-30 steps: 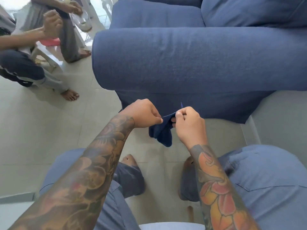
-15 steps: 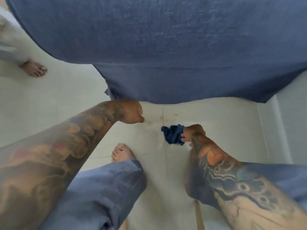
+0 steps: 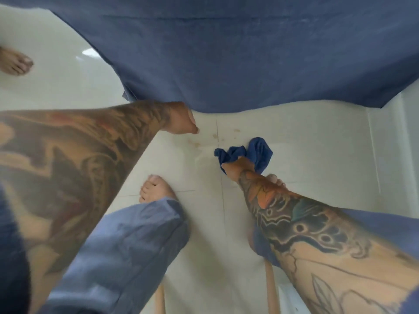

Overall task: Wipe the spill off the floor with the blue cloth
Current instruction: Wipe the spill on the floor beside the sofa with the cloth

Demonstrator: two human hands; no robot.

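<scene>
The blue cloth (image 3: 254,154) lies bunched on the pale floor tiles, and my right hand (image 3: 237,169) grips it from the near side, pressing it down. The spill (image 3: 215,138) shows as faint brownish spots and a wet sheen on the tiles just left of and beyond the cloth. My left hand (image 3: 183,121) hovers near the sofa's lower edge with fingers curled in and nothing in them, left of the spots.
A dark blue sofa (image 3: 226,53) fills the top of the view, close above the spill. My bare feet (image 3: 156,189) in blue trousers stand near the cloth. Another person's foot (image 3: 15,62) is at far left. Wooden chair legs (image 3: 271,288) sit below.
I have bent down from holding the cloth in both hands. The left hand let go. The right hand has brought the cloth down onto the floor and shifted it slightly right.
</scene>
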